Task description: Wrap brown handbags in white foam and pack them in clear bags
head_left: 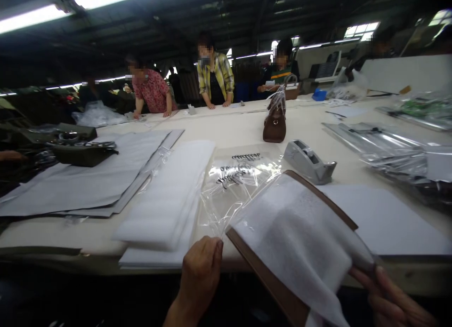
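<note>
1. I am pinching with the left hand (201,268): its fingers are curling in, and thumb and forefinger seem to be pressing together on the near edge of the clear bag (237,188). I'd judge a light pinch best, since thin film is likely to stretch or tear.

2. I am gripping the near right edge of the brown piece (266,276) with the right hand (399,299), thumb and fingers closing on it. What the hidden fingertips are doing underneath, I cannot tell.

3. I am holding that piece tilted in front of me, just right of the bag, its far end near the tape dispenser (309,164). Keeping it clear of the dispenser's edge should spare it scratches.

4. I am watching the white sheet (289,233) over its face; it is sagging loosely at the near end, so smoothing it seems wise, as a fold could catch on the film.

5. I am treating the stacked foam sheets (165,195), lying just left of the bag, as something my left wrist should avoid nudging.
</note>
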`<state>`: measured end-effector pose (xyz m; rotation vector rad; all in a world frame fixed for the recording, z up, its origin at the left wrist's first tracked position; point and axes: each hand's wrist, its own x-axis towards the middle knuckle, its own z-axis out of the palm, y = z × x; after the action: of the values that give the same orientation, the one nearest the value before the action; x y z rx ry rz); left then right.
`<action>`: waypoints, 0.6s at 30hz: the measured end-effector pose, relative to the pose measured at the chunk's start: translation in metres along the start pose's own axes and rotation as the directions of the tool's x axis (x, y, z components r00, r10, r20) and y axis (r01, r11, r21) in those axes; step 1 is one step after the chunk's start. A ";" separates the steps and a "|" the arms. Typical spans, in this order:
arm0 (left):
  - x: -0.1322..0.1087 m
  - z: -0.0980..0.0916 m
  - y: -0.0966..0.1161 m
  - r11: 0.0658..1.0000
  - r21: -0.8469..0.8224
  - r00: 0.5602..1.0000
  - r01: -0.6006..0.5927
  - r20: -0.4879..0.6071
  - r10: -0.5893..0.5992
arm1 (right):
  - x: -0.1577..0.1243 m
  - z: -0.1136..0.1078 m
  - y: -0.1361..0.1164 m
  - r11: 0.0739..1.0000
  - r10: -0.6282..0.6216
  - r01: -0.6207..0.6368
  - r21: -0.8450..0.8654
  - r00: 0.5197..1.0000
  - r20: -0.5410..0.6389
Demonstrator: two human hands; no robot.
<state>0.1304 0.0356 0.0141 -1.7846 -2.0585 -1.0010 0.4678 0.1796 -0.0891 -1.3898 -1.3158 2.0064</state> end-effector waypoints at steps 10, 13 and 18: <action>0.013 0.044 -0.014 0.996 0.093 0.981 -0.016 -0.190 0.033 | -0.009 0.045 -0.043 0.449 0.027 -0.151 0.881 0.988 0.155; 0.018 0.047 -0.014 0.994 0.091 0.973 0.059 -0.226 -0.037 | -0.012 0.058 -0.060 0.436 0.041 -0.118 0.892 0.993 0.111; 0.033 0.036 -0.008 0.980 0.056 0.933 0.190 -0.320 -0.163 | -0.007 0.074 -0.064 0.434 0.045 -0.104 0.895 0.995 0.094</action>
<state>0.1246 0.0838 0.0049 -1.3155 -2.0477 -1.1418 0.3938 0.1703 -0.0258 -0.8221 -0.0025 2.2325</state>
